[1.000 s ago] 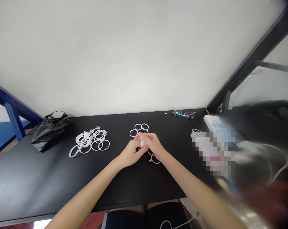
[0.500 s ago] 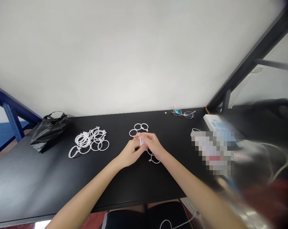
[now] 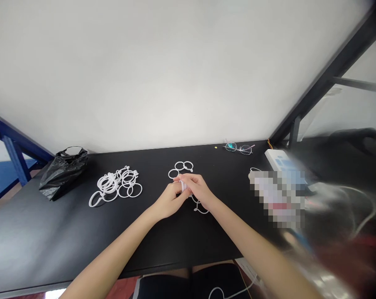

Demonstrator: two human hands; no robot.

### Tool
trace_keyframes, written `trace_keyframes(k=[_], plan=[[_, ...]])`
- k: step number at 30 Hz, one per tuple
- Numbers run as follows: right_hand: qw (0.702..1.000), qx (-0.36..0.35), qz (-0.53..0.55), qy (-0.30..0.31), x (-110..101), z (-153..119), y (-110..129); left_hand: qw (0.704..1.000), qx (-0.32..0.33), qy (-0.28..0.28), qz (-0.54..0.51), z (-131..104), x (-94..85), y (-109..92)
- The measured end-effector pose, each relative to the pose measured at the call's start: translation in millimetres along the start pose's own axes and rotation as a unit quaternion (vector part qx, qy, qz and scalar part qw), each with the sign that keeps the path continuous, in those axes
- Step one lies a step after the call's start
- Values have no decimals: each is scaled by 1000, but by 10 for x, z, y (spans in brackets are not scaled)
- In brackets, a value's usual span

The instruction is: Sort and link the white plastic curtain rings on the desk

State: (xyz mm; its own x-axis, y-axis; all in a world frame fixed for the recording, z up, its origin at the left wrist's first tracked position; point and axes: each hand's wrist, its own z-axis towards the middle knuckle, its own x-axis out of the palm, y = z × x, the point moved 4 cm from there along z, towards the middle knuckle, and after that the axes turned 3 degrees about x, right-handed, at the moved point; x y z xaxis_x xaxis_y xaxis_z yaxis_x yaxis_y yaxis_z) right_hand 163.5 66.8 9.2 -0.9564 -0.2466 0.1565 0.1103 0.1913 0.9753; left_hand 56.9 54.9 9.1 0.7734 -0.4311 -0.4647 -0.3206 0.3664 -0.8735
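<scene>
My left hand (image 3: pixel 172 199) and my right hand (image 3: pixel 199 190) meet over the middle of the black table (image 3: pixel 157 166). Both are closed around a small bundle of white rings (image 3: pixel 183 185), partly hidden by the fingers. Just beyond the hands lie several loose white rings (image 3: pixel 173 174). More white rings (image 3: pixel 203 211) with small round knobs show beneath my right wrist. To the left sits a tangled pile of white rings (image 3: pixel 108 182).
A crumpled black plastic bag (image 3: pixel 63 170) stands at the back left. Eyeglasses (image 3: pixel 245 149) lie near the wall at the back right. Further right are a white and blue box (image 3: pixel 277 160), a blurred-out item and clear plastic with a white cable.
Both hands stay together around the rings, with hardly any movement. The whole view has shifted very slightly.
</scene>
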Motion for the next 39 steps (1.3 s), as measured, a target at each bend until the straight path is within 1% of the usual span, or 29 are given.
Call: trace_keyframes(k=[7, 19, 22, 26, 32, 39], plan=[[1000, 20, -1, 3, -3, 2, -27, 1000, -11, 17, 3, -11, 5, 7], [1000, 18, -3, 9, -1, 11, -36, 999, 12, 32, 27, -11, 20, -53], [1000, 25, -7, 6, -4, 16, -46, 999, 5, 36, 29, -5, 26, -49], [1000, 21, -14, 5, -3, 19, -45, 999, -2, 33, 33, 1, 26, -45], [1000, 13, -18, 12, 0, 18, -39, 999, 12, 31, 29, 0, 23, -61], [1000, 16, -23, 8, -10, 23, -54, 999, 2, 34, 10, 2, 14, -24]])
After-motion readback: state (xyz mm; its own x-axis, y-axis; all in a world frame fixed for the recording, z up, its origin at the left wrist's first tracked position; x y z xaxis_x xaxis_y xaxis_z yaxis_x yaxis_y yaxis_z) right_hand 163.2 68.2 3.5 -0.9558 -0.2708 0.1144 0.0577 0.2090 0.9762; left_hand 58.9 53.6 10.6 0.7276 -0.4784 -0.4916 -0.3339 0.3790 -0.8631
